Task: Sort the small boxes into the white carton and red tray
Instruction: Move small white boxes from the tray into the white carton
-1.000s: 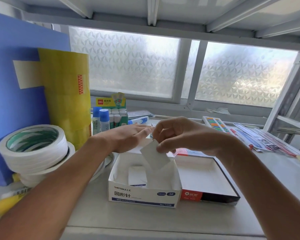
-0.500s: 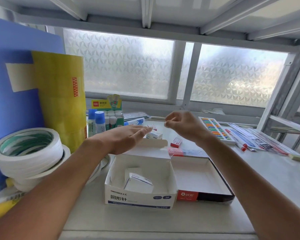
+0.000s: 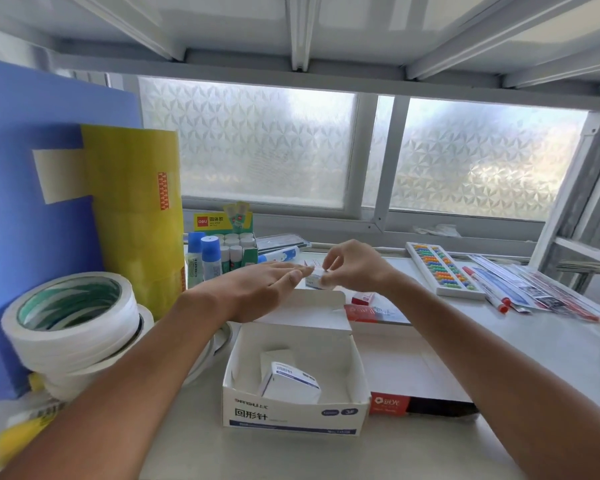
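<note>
Two small white boxes (image 3: 290,379) lie inside the white carton (image 3: 293,415), which sits open-topped at the near edge of the table (image 3: 551,358); the front box is tilted with its blue-printed end up, the second stands behind it, partly hidden. Carton's lid flap (image 3: 309,308) is folded back on the far side. Touching the carton's right wall: the red tray (image 3: 420,405), shallow, pale floor, red and black front rim.

Left of the carton: stacked rolls of white tape (image 3: 70,323), with a tall yellow tape stack (image 3: 136,209) and a blue board (image 3: 32,133) behind them.

Beyond the lid flap, both forearms reach forward. Left hand (image 3: 257,292) is flat, palm down, fingers straight and together, its fingertips just beside a small white box (image 3: 315,280) on the table. Right hand (image 3: 347,268) pinches that box between thumb and curled fingers; whether the box is lifted clear of the table cannot be told.

Just right of the hands, a small red box (image 3: 362,298) lies on the table, apart from the tray.

Further back: a glue-stick display box (image 3: 229,244) with two blue-capped bottles (image 3: 201,256) beside it at left; at right, a bead abacus (image 3: 442,270), red-tipped markers (image 3: 487,289) and flat printed packets (image 3: 551,289). Frosted window (image 3: 257,140) behind all.
</note>
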